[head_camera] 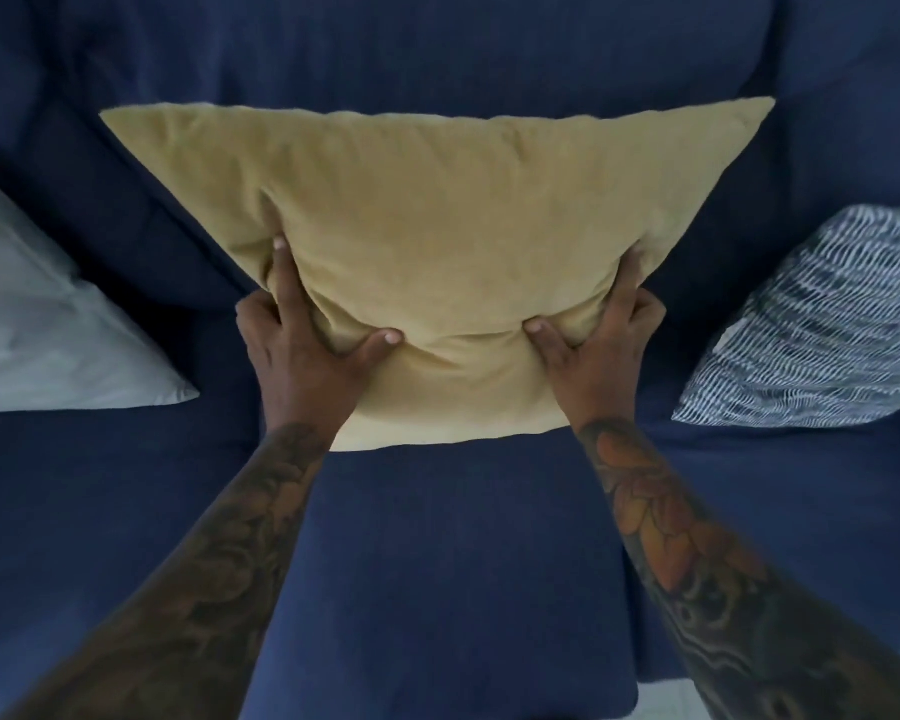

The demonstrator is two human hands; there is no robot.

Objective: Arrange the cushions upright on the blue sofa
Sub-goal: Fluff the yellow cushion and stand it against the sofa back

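Observation:
A mustard-yellow cushion [437,236] stands upright in the middle of the blue sofa [437,563], its back against the backrest. My left hand [302,350] grips its lower left side, thumb pressed into the front. On the lower right side my right hand [593,345] holds it the same way. A white cushion [48,330] leans at the left end of the sofa. At the right end leans a blue-and-white patterned cushion [822,324].
The blue backrest cushions [437,49] run across the top of the view. Seat cushions fill the foreground, with a seam on each side of the middle one. A strip of pale floor [661,698] shows at the bottom right.

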